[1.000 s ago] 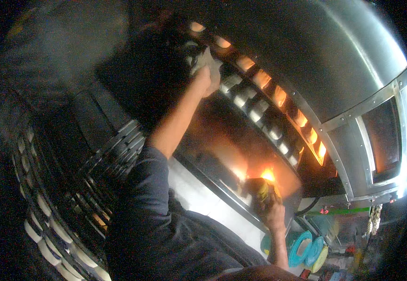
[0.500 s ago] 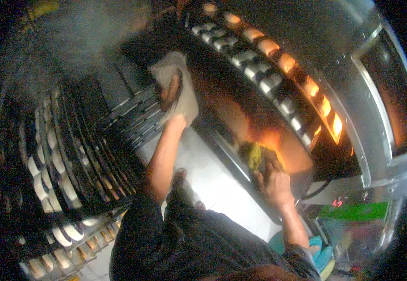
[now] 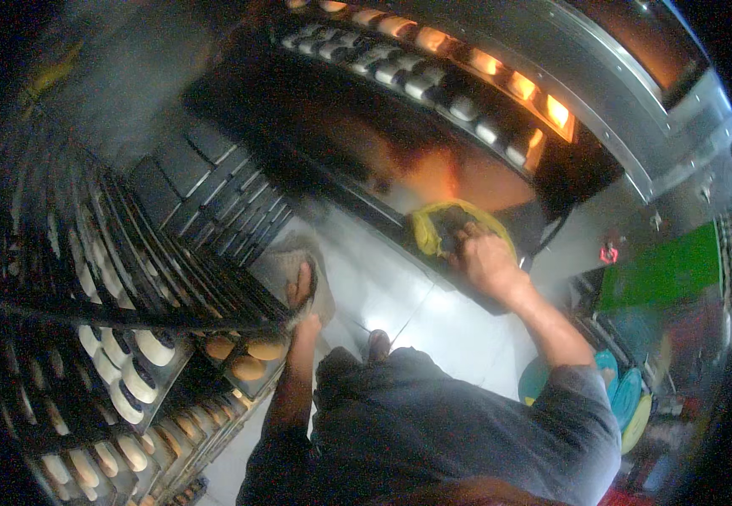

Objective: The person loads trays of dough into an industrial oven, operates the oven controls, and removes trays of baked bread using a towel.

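L hand is low, L of centre, its grip closed on a grey cloth bunched abt the fingers. Cloth sits just beside the black rack; can't tell if they touch. R hand is R of centre, palm down, fingers bent, grip clasping a yellow-edged dark cloth nr the lower front edge of the oven; what's under that cloth is hidden.

Oven is open up top: two rows of dough pcs. Upper row lit orange, lower row pale, both well above the hands. Dim orange glow on the dark surface btwn the lower row & R hand.

Rack, L side, carries stacked trays: white dough pcs w/ dark gaps btwn, browned round buns on a tray nr the L forearm, long pale rolls lower down. Pale tiled floor shows btwn the arms, w/ one shoe tip. Far R: green panel; below it, teal round items, too blurred to ID.
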The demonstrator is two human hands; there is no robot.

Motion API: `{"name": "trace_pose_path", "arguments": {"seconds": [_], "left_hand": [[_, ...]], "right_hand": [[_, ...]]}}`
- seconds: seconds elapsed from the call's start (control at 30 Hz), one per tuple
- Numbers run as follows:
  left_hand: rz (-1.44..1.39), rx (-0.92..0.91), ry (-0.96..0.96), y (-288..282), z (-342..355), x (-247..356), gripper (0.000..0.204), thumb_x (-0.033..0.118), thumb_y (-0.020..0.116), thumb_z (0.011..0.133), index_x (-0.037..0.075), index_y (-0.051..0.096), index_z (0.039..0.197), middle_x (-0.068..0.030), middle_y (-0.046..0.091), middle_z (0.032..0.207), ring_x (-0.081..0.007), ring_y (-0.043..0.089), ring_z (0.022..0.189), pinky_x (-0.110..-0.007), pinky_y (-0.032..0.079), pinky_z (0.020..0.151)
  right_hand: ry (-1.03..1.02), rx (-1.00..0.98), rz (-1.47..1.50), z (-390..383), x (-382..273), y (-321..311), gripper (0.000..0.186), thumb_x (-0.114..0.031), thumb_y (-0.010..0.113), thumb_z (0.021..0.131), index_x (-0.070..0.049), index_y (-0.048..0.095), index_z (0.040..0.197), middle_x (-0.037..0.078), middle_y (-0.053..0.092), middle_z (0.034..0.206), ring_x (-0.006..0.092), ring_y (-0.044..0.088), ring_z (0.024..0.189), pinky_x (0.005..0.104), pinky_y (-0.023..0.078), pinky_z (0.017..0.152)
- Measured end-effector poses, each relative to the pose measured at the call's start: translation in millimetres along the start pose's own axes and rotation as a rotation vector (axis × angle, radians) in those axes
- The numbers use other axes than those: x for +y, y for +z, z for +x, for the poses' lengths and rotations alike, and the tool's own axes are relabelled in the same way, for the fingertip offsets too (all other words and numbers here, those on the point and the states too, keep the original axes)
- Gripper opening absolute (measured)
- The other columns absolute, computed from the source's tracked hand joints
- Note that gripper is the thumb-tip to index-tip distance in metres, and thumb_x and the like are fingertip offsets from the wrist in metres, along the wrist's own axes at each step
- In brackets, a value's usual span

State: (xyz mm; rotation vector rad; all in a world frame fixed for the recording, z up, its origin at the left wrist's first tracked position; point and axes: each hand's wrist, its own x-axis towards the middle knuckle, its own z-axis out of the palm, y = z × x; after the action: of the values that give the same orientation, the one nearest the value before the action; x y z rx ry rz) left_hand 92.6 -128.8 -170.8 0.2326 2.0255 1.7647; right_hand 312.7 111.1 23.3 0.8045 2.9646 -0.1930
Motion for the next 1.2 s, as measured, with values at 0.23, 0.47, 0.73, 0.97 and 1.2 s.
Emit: {"name": "trace_pose_path", "arguments": {"seconds": [0.23,0.47,0.73,0.97,1.2], "left_hand": [[0.255,-0.085,-0.046,-55,-58,-73,0.065,0.054,0.054,0.091,-0.003,0.058,0.123,-0.0231,0.06,0.121,-0.0352,0.056,0.112,-0.04,0.04,0.096],[0.327,-0.246,-0.165,-139,-138,-157,0.059,0.048,0.055,0.093,-0.005,0.061,0.117,-0.0186,0.065,0.113,-0.0324,0.061,0.099,-0.04,0.045,0.088],[0.57,-0.543,0.065,-271,-237,-295,0.048,0.042,0.045,0.099,0.001,0.055,0.123,-0.0232,0.063,0.11,-0.041,0.061,0.098,-0.047,0.047,0.081],[1.079,-0.644,-0.027,-204,-201,-273,0.056,0.046,0.049,0.096,0.002,0.049,0.131,-0.0191,0.063,0.114,-0.0362,0.061,0.101,-0.045,0.047,0.084],[1.077,-0.615,0.042,-111,-157,-227,0.053,0.042,0.049,0.095,0.003,0.049,0.131,-0.0174,0.063,0.114,-0.034,0.061,0.099,-0.044,0.048,0.084]], "right_hand": [[0.049,0.155,-0.038,-25,-2,16,0.044,-0.028,0.059,0.09,0.008,0.057,0.115,0.029,0.055,0.123,0.0428,0.056,0.111,0.0455,0.047,0.095],[0.045,0.291,-0.047,-28,12,37,0.039,-0.025,0.059,0.089,0.006,0.059,0.113,0.031,0.059,0.114,0.0428,0.061,0.1,0.0468,0.05,0.086],[0.306,0.21,-0.085,-69,4,32,0.064,-0.053,0.054,0.09,0.007,0.059,0.112,0.027,0.063,0.109,0.0368,0.062,0.104,0.0441,0.049,0.091],[0.195,0.546,0.048,-82,22,-32,0.078,-0.054,0.06,0.087,0.003,0.042,0.138,0.028,0.047,0.136,0.0439,0.044,0.127,0.0477,0.037,0.108],[0.388,1.493,-0.645,-173,155,-270,0.051,-0.032,0.071,0.082,-0.004,0.056,0.121,0.019,0.061,0.118,0.0358,0.057,0.11,0.0431,0.046,0.093]]}}
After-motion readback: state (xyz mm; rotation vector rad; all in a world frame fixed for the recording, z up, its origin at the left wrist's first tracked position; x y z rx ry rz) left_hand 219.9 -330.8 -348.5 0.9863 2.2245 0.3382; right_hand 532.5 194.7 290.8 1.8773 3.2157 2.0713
